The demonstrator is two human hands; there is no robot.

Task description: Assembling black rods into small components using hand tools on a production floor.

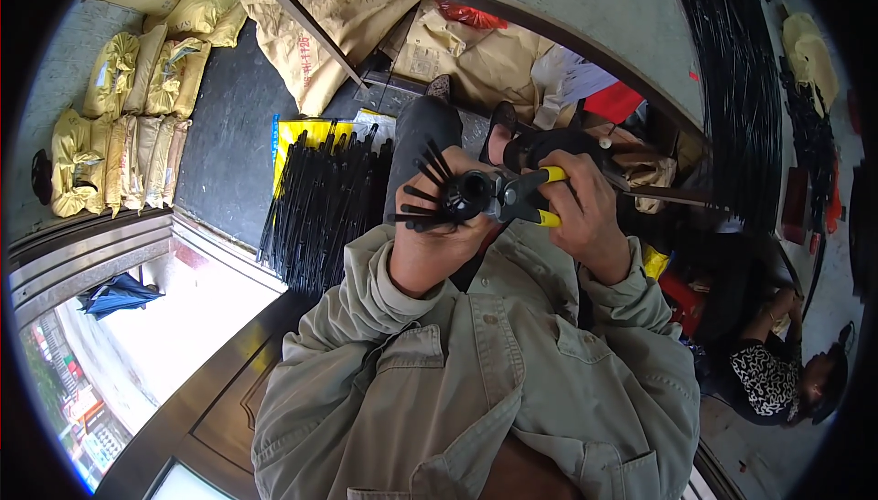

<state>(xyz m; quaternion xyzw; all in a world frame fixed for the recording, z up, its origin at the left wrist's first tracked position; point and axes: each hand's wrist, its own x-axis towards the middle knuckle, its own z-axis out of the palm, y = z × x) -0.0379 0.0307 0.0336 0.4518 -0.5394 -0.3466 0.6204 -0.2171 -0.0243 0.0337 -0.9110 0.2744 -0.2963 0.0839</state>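
Observation:
My left hand [444,249] is closed around several thin black rods [430,175], whose ends fan out toward the left. Among them, a thicker black tube with a round hollow end [471,191] points up at me. In my right hand [585,207] is a pair of pliers [529,196] with black and yellow handles, fingers wrapped round the grips. The metal jaws of the pliers meet the side of the black tube's end; whether they bite on it cannot be made out. My left fingers are partly hidden behind the rods.
A pile of black rods [320,203] lies left of my legs on a yellow sheet [291,134]. Paper sacks [128,157] are stacked far left. A table [585,6] with long black strips [732,89] stands ahead and right. Another person [777,372] sits at the right.

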